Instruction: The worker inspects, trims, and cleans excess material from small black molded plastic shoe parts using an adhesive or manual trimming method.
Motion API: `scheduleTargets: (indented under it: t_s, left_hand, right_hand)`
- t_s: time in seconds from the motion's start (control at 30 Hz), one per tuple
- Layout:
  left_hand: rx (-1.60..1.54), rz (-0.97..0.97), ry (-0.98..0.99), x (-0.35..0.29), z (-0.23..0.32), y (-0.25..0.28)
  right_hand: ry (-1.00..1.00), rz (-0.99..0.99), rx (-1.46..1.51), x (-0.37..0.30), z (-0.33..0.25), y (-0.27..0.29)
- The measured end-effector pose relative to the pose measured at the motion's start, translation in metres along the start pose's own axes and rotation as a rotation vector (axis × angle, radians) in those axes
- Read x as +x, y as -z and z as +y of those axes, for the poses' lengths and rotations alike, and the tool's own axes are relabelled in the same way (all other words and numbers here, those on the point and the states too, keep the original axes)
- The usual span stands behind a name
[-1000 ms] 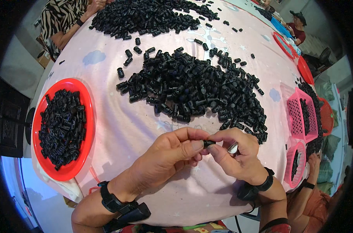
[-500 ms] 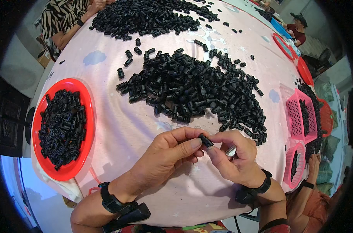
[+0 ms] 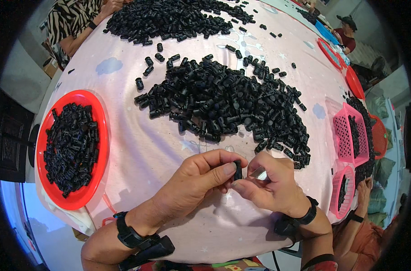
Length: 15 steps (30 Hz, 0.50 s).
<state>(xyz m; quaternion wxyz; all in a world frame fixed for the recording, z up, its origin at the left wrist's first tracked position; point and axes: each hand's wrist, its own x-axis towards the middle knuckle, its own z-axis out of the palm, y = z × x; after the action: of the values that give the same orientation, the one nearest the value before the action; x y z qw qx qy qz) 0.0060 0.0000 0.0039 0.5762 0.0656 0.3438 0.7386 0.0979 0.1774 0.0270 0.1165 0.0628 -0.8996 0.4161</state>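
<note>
My left hand [image 3: 192, 180] pinches a small black plastic cord lock [image 3: 238, 170] between thumb and fingertips, near the front of the table. The piece stands almost upright. My right hand [image 3: 275, 187] is closed around a small silver blade-like tool [image 3: 259, 173], its bright metal showing between thumb and curled forefinger. Its thumb tip lies close to the cord lock's lower end; I cannot tell whether they touch. Just beyond both hands spreads a heap of similar black cord locks [image 3: 214, 97]. To my left, a red plate [image 3: 104, 142] holds many more.
A larger black heap [image 3: 165, 20] lies at the far side, near a person in a striped sleeve [image 3: 74, 20]. On the right are pink baskets [image 3: 364, 156], a red tray [image 3: 354, 82] and another person's hand [image 3: 363, 189]. A pink patterned cloth [image 3: 137, 180] covers the table.
The cord lock has turned from slanted to nearly upright in my left fingers. My right thumb has slid slightly left and down, and the silver tool has tilted.
</note>
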Motion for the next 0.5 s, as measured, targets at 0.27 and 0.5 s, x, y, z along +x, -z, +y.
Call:
scheduleTargets:
  t_s: [0.27,0.5]
  left_hand:
    - [-0.005,-0.014,0.002,0.0021,-0.0027,0.0001]
    - [0.005,-0.021,0.015,0.0012,-0.0018,-0.0002]
  right_hand:
    - [-0.040,-0.061,-0.081,0.0005,0.0037,-0.0003]
    - [-0.058,-0.066,-0.089,-0.0004,0.0048,-0.0010]
